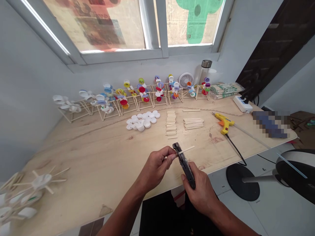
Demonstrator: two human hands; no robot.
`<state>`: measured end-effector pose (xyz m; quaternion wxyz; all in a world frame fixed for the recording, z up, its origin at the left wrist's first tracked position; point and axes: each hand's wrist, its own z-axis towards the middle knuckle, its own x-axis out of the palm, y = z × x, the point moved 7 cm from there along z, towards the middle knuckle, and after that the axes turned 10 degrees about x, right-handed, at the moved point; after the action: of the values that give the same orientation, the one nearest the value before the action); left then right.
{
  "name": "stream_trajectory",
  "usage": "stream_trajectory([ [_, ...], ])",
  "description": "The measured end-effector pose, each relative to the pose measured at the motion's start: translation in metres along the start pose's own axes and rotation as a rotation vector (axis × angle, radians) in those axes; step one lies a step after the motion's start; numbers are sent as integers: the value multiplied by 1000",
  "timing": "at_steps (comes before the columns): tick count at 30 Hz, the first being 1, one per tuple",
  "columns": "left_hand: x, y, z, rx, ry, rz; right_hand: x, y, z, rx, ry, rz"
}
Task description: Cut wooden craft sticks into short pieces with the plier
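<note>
A pale wooden table [98, 149] stands beneath a paper-covered window [169, 23] in a white-walled room with a tiled floor [273, 213]. Near the table's front edge, the person's left hand [157, 165] pinches a thin wooden stick [188, 149], which runs across the head of black pliers [185, 168] clasped in the right hand [201, 188]. Farther back, a clear plastic packet [215, 96] holds bundled sticks [227, 89]; what the lidded bottle [204, 72] contains cannot be told.

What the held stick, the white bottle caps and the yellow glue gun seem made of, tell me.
Held stick: probably bare wood or bamboo, given its pale, matte surface. White bottle caps: likely smooth plastic, from their uniform white and thin round rims. Yellow glue gun: apparently plastic-bodied, judging by its even, bright colour.
</note>
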<state>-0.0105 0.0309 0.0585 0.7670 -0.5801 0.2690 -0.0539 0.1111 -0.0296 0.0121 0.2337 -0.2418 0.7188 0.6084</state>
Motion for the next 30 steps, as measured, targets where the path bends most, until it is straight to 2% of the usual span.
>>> stream_trajectory([
  [7, -6, 4, 4, 54, -68, 88, 4, -1, 10, -3, -15, -10],
  [13, -10, 3, 5, 137, -89, 250, 10, -1, 19, -12, 2, -12],
  [19, -7, 12, 8, 201, -18, 422, 22, -9, 24, 24, 19, 27],
  [24, -6, 21, 16, 259, -48, 521, 25, -16, 34, 61, -45, 76],
  [30, -5, 22, 11, 286, -99, 705, 23, -12, 37, 89, 25, 77],
])
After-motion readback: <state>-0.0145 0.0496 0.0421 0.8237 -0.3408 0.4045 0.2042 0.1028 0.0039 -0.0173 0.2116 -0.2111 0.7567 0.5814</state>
